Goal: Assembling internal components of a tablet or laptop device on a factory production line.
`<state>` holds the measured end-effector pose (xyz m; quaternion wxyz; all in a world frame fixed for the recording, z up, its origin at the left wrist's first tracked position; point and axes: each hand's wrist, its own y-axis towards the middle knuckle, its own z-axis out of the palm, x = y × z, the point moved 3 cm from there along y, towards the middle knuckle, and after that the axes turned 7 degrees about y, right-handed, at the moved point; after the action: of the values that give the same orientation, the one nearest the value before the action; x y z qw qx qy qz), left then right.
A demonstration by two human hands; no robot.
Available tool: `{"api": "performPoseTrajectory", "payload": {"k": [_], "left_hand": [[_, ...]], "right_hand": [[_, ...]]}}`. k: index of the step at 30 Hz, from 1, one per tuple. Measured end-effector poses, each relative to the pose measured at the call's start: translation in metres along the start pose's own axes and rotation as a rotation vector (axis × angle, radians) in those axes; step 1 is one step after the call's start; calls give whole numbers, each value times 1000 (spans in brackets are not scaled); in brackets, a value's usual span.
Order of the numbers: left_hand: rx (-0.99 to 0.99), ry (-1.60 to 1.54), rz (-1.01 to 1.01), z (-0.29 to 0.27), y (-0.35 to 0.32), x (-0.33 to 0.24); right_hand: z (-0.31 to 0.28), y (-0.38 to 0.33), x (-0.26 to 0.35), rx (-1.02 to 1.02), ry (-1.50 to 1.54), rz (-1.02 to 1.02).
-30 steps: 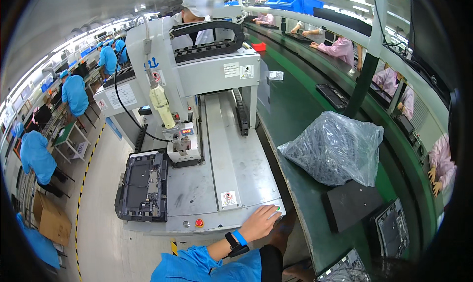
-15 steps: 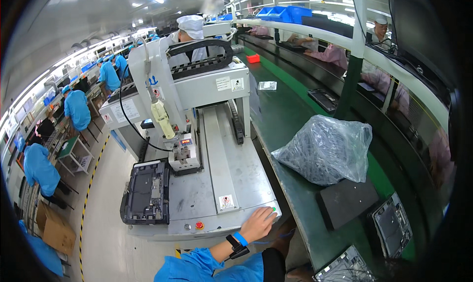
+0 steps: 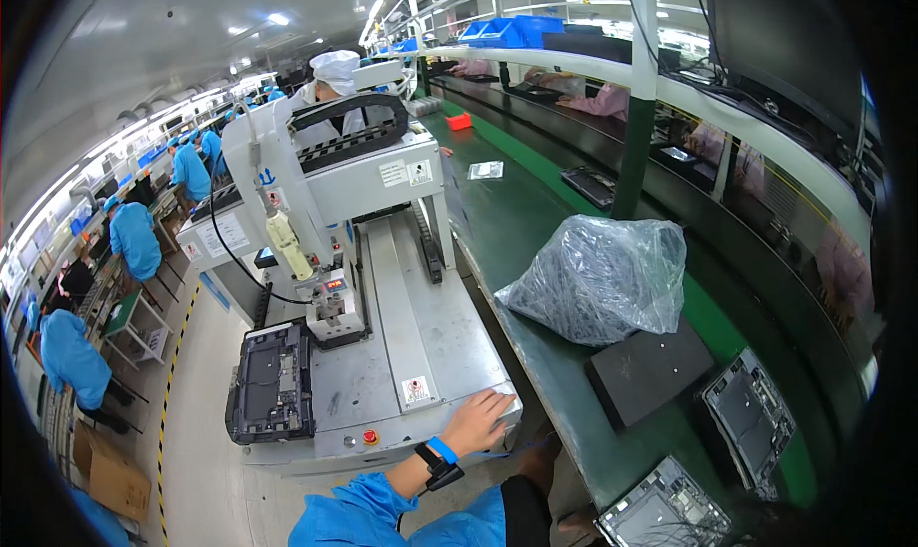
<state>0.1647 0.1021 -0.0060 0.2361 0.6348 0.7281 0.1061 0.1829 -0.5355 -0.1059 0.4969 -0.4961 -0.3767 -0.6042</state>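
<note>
Machine [image 3: 454,341], grey metal, one red button [image 3: 370,437], one black device [image 3: 266,380], one bag [image 3: 602,279], left hand [image 3: 473,423] loosely spread at machine's corner, right hand I cannot tell

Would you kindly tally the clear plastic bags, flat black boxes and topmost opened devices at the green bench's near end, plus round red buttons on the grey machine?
Clear plastic bag: 1
Flat black box: 1
Opened devices: 2
Round red button, grey machine: 1
Total: 5

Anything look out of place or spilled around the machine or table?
Nothing looks spilled. The bulky clear plastic bag seems to overlap the flat black box, as if dumped; the black rectangular holder appears to overhang the left edge of the grey metal machine, perhaps by design.
</note>
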Motion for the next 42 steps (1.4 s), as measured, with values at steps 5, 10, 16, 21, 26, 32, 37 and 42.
{"api": "performPoseTrajectory", "payload": {"k": [5, 10, 16, 21, 26, 32, 37, 42], "left_hand": [[-2, 31, 62, -4, -4, -3], [12, 74, 76, -8, 4, -17], [-120, -78, 31, 14, 10, -20], [-172, -42, -63, 22, -5, -7], [-83, 93, -87, 3, -20, 0], [-86, 28, -54, 10, 0, -6], [-109, 108, -43, 5, -2, -13], [-99, 8, -53, 24, -4, 2]], "right_hand": [[33, -4, 23, -86, -52, -13], [88, -14, 74, -124, -83, 27], [124, -40, 118, -216, -110, 5], [66, 14, 65, 279, -59, -91], [129, -26, 182, -4, 65, -15], [83, -25, 214, 0, 113, -117], [104, 0, 218, -15, 258, -67], [127, 28, 237, -1, 378, -143]]}}
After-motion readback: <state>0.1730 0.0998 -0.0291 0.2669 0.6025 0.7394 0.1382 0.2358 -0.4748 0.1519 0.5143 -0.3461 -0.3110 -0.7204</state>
